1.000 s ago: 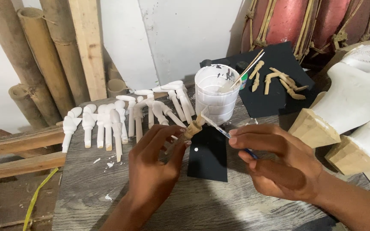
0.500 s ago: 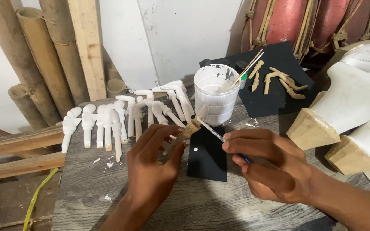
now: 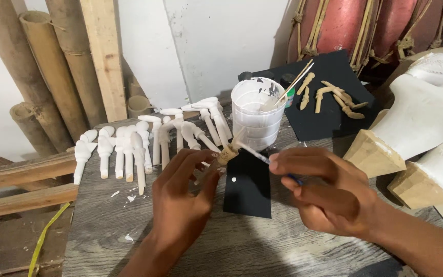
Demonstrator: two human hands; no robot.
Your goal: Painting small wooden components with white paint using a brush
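Over the grey wooden worktop (image 3: pixel 129 225), the right hand (image 3: pixel 329 197), pinching a thin paintbrush (image 3: pixel 255 152), has drawn its tip onto the small wooden peg (image 3: pixel 226 154) gripped by the left hand (image 3: pixel 183 197).

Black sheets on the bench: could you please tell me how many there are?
2. The small black sheet lies in front of the white cup; the large black sheet lies behind it, carrying unpainted wooden pieces. None seems hidden.
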